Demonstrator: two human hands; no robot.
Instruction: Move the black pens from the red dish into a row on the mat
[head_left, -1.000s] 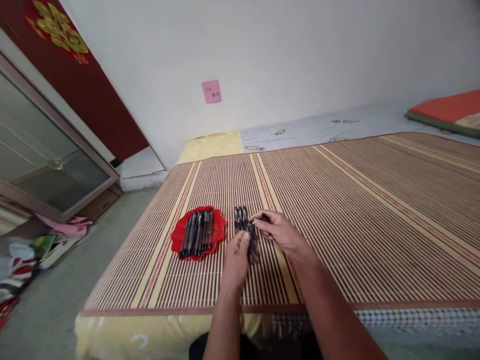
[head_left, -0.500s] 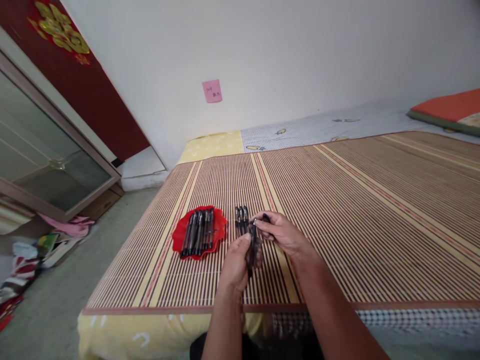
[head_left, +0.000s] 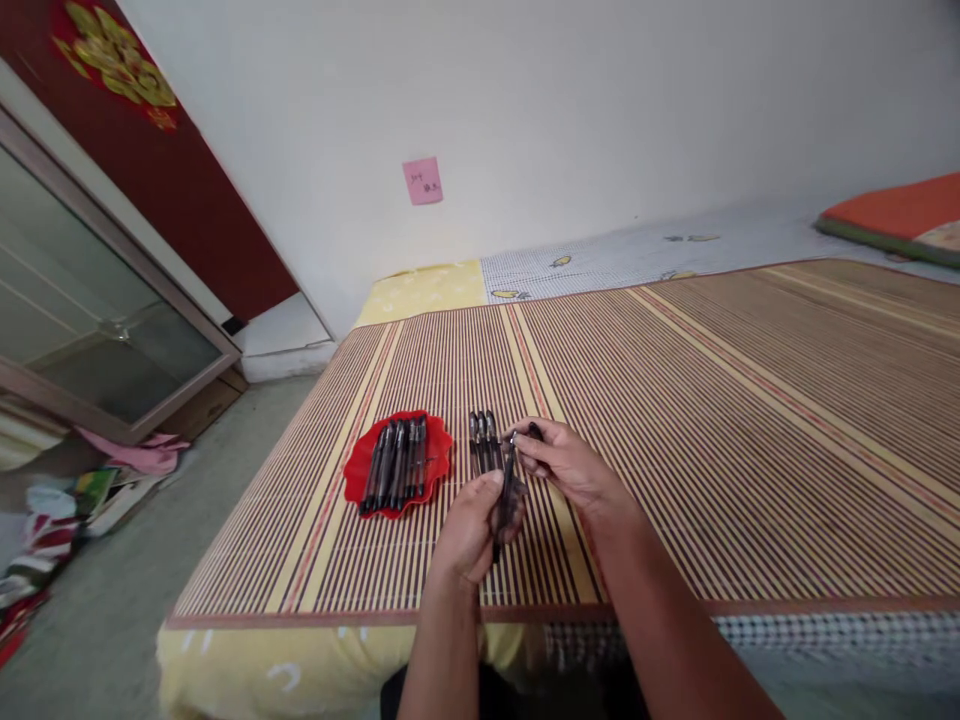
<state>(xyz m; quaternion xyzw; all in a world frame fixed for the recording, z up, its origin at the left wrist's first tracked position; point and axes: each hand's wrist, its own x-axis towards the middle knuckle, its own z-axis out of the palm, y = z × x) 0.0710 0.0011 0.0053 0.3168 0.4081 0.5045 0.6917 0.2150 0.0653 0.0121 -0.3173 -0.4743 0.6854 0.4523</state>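
Surface: bamboo mat [head_left: 675, 420] on a bed, white wall behind.
Left hand [head_left: 469, 525]: closed around a black pen [head_left: 507, 485].
Right hand [head_left: 570, 470]: pinching its top end.
Progress: several pens [head_left: 396, 465] lie in the red plate [head_left: 356, 470], three pens [head_left: 484, 440] on the mat beside it.

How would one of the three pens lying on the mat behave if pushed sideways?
The pens look slim and round, so one would probably roll, though the ribs of the mat, running alongside them, may stop it. They seem stiff plastic, likely light and easy to lift.
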